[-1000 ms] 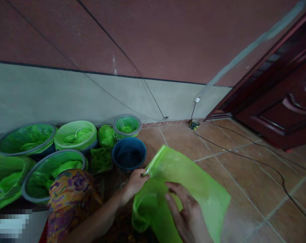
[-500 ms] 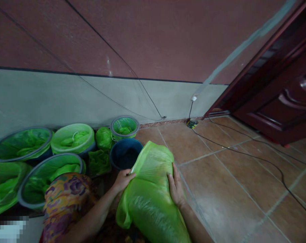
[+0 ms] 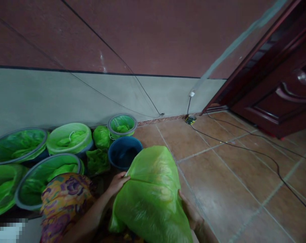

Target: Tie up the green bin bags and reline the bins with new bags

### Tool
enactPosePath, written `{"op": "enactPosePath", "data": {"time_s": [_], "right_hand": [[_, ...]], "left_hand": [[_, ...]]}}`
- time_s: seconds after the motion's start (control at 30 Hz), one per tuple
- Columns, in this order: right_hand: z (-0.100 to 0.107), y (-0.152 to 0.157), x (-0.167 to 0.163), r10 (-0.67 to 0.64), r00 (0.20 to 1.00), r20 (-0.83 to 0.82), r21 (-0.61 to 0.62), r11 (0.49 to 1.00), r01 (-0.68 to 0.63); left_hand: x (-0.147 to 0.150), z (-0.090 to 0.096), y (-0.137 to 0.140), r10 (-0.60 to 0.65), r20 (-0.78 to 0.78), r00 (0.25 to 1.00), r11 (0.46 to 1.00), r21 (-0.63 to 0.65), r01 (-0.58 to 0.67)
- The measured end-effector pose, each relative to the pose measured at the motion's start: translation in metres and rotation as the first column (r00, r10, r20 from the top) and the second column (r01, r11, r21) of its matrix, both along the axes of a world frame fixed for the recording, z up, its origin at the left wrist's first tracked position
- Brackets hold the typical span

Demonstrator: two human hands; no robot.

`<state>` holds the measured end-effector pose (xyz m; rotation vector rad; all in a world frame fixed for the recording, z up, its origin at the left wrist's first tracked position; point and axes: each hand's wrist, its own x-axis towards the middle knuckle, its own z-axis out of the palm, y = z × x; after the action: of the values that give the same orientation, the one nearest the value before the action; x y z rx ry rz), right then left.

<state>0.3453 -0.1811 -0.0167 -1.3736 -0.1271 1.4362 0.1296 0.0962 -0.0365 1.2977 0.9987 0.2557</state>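
Item, viewed on my remote feed: one bright lime-green bag of thin translucent plastic [image 3: 153, 192], held on the person's side of the round dark-blue plastic tub [image 3: 116, 146]; its upper edge overlaps the tub's rim in my view, contact uncertain. Form: puffed out, with a broad rounded top and a belly sagging below one crosswise crease. Surface: glossy, finely wrinkled, pale streaks of shine along the lower half; a yellower, lighter patch shows in the upper part, on the side away from the tub. A loose fold hangs at the lower corner, and a small whitish bit shows at the pinched edge. Handling: I have the left hand [image 3: 119, 182], just in front of the tub, with thumb and fingers closed on the bag's edge at the crease; the right hand [image 3: 190, 209] is at the bag's far side from the tub, fingertips against the plastic, partly hidden, so I cannot tell how far its fingers are spread. Adjacent: behind the tub, a small grey-rimmed bucket lined with green plastic [image 3: 122, 134]; beside both, a rounded green plastic bundle [image 3: 101, 136].
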Motion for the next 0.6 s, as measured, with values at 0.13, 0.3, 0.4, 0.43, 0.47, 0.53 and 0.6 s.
{"op": "enactPosePath", "data": {"time_s": [0.13, 0.3, 0.4, 0.43, 0.47, 0.53, 0.6], "right_hand": [[0.014, -0.005, 0.005, -0.061, 0.974, -0.219, -0.057, 0.997, 0.049], [0.057, -0.002, 0.039, -0.369, 0.929, 0.029, 0.05, 0.929, 0.367], [0.103, 0.008, 0.055, -0.419, 0.874, 0.244, 0.128, 0.908, 0.4], [0.117, 0.012, 0.058, -0.421, 0.859, 0.293, 0.158, 0.907, 0.391], [0.131, 0.015, 0.06, -0.415, 0.849, 0.327, 0.184, 0.909, 0.373], [0.15, 0.021, 0.061, -0.383, 0.843, 0.378, 0.224, 0.921, 0.318], [0.16, 0.025, 0.06, -0.301, 0.833, 0.464, 0.228, 0.949, 0.217]], "left_hand": [[0.0, 0.01, 0.006, 0.135, 0.071, 0.988, 0.989, -0.075, -0.13], [-0.001, 0.048, 0.022, 0.267, 0.22, 0.938, 0.949, -0.23, -0.216], [-0.002, 0.082, 0.034, 0.294, 0.353, 0.888, 0.946, -0.243, -0.216], [-0.003, 0.094, 0.038, 0.294, 0.389, 0.873, 0.949, -0.227, -0.219], [-0.004, 0.104, 0.041, 0.294, 0.421, 0.858, 0.953, -0.203, -0.227], [-0.008, 0.122, 0.048, 0.28, 0.467, 0.839, 0.96, -0.139, -0.243], [-0.014, 0.136, 0.054, 0.23, 0.484, 0.844, 0.97, -0.047, -0.238]]}}
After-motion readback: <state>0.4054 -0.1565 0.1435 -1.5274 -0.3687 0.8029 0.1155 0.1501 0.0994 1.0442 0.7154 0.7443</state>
